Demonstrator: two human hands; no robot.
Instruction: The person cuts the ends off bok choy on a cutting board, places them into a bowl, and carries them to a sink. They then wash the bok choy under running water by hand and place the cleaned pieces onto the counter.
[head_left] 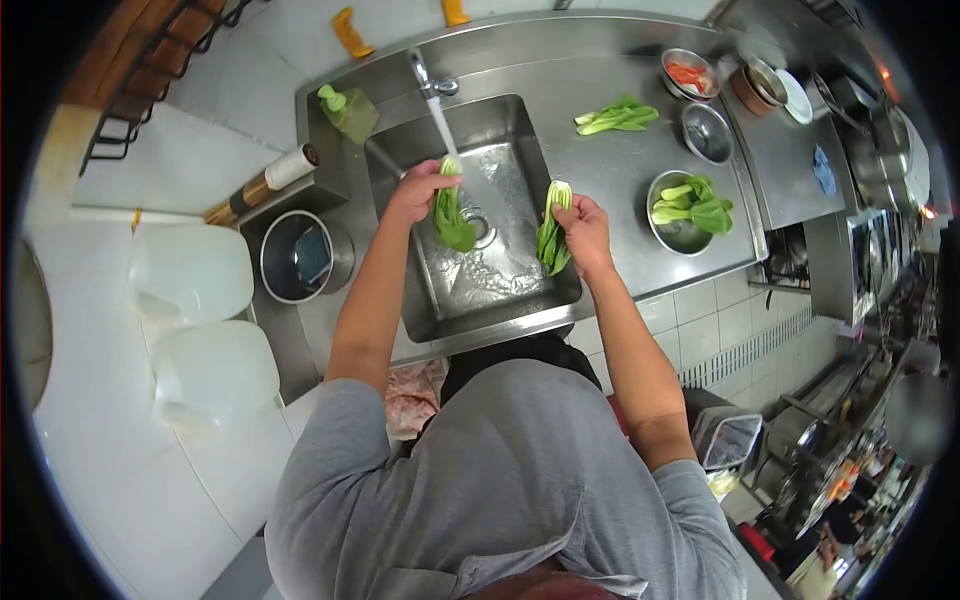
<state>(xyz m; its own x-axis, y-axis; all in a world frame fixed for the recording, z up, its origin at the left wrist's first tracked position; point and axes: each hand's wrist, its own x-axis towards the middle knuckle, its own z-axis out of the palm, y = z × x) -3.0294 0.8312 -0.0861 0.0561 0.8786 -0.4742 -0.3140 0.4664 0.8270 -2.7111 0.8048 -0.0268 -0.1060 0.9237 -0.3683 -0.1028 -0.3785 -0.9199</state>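
Note:
My left hand (424,188) is closed on a bok choy (452,218), its leaves hanging down into the metal sink (420,300). Water from the tap (432,84) streams down at the stem end of that piece. In my right hand (584,232) a second bok choy (552,235) is gripped over the sink's right edge, stem end up and leaves downward. Further bok choy (616,117) lies on the steel counter to the right of the sink. A metal bowl (661,233) holding more bok choy stands to the right of my right hand.
At the counter's far right are a bowl with red and orange pieces (690,75) and a small metal bowl (708,133). Left of the sink stand a metal pot (290,298) and a green soap bottle (352,116). Two whitish plastic containers (190,270) are at far left.

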